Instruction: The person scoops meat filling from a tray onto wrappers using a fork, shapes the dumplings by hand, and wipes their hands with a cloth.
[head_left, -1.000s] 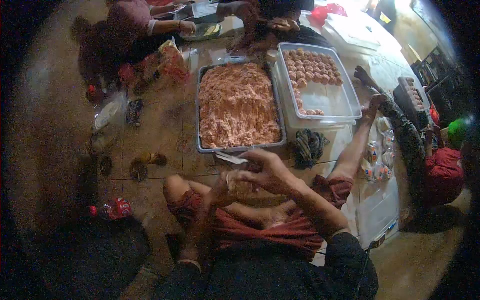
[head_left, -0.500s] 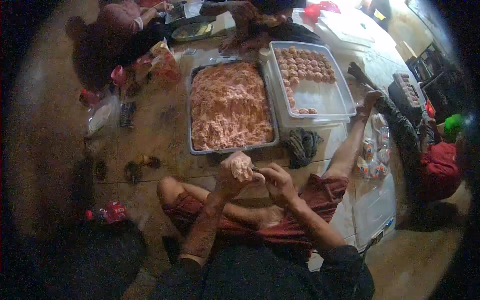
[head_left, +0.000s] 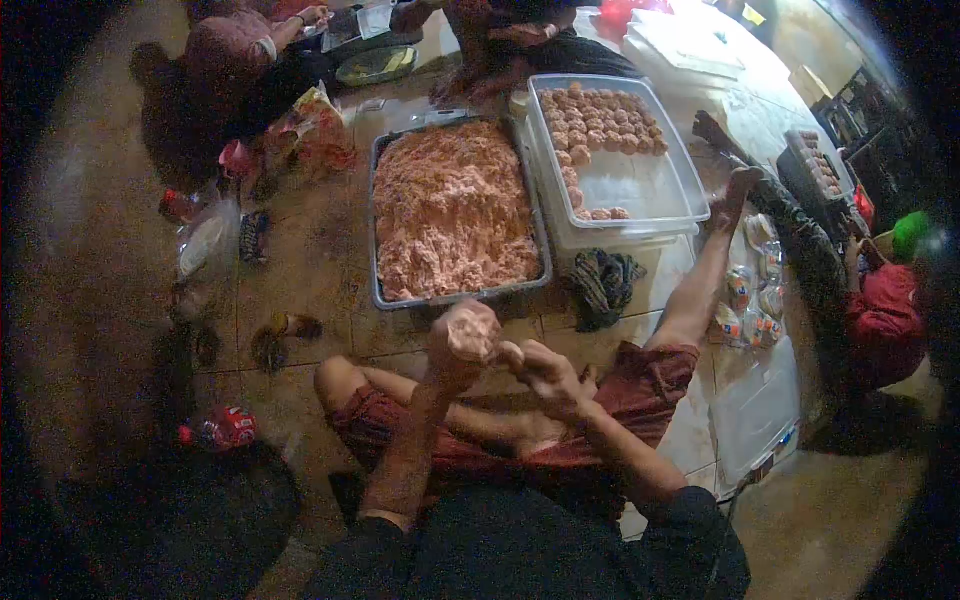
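Tiled floor (head_left: 300,240), seen from above; it carries everything below. Tray (head_left: 546,262): directly on the floor, ahead of the person's crossed legs, filled with mince (head_left: 455,215) that reaches the near edge. Box (head_left: 650,220): clear, just right of the tray, raised on another container; balls (head_left: 610,122) occupy its far end, run down its left side and form a short row at the near-left corner. Lid (head_left: 755,415): clear, flat, right of the person's right knee. Packs (head_left: 750,300): clustered beyond the lid. Left hand (head_left: 452,352): closed around a lump, just off the tray's near edge. Right hand (head_left: 552,382): beside the left, fingers curled; blur conceals whether it grips anything. Cloth (head_left: 604,288): dark, crumpled, near the tray's near-right corner. Bottle (head_left: 228,429): red, on its side, at left. Lump (head_left: 472,333): pale pink mince, exposed at the top of the left fist.
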